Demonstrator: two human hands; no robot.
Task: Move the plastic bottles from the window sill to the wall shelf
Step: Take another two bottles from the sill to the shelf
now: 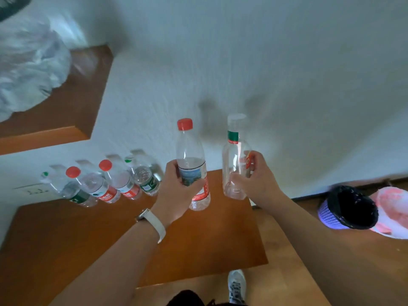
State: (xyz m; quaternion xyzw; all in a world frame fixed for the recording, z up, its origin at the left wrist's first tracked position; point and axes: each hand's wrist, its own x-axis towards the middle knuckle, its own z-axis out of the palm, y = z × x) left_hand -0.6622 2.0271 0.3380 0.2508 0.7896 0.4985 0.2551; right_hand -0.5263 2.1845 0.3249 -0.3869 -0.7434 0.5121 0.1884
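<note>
My left hand [176,191] grips a clear plastic bottle with a red cap [191,155] around its label, upright above the right end of the wooden wall shelf [198,239]. My right hand [254,177] holds a second clear bottle with a white cap and green neck band [234,157], upright just past the shelf's right edge. Several more bottles stand in a row against the wall at the back of the shelf: a green-label one [145,175], two red-cap ones [119,180] [92,184], and another green-label one [66,188].
A higher wooden shelf [72,100] at upper left carries a crumpled clear plastic bag [28,67]. On the wooden floor at right stand a purple basket with a black liner [348,208] and a pink object [393,208]. My shoe [236,286] shows below the shelf.
</note>
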